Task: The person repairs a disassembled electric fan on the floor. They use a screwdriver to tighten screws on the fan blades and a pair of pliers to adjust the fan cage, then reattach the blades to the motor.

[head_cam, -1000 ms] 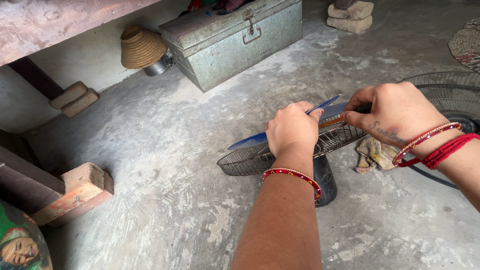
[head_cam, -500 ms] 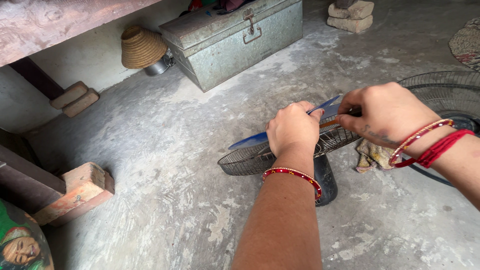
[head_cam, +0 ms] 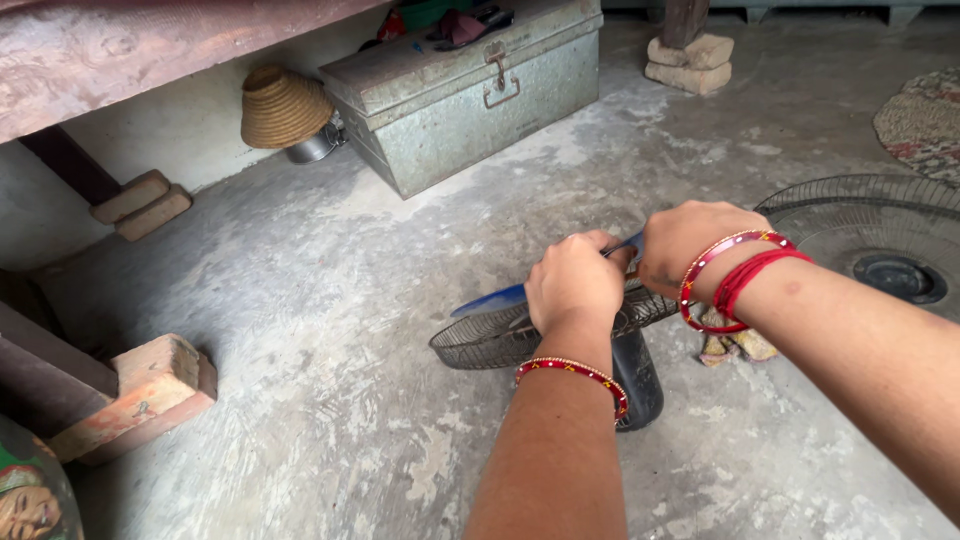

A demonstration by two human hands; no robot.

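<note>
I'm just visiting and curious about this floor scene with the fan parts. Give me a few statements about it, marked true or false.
1. Both hands, left hand and right hand, are at the round wire fan guard. True.
2. The grey metal trunk stands open. False: its lid is down.
3. A blue fan blade shows beside the left hand. True.
4. The woven straw basket lies on top of the trunk. False: it sits on the floor beside it.
5. A second wire fan guard lies to the right. True.
</note>
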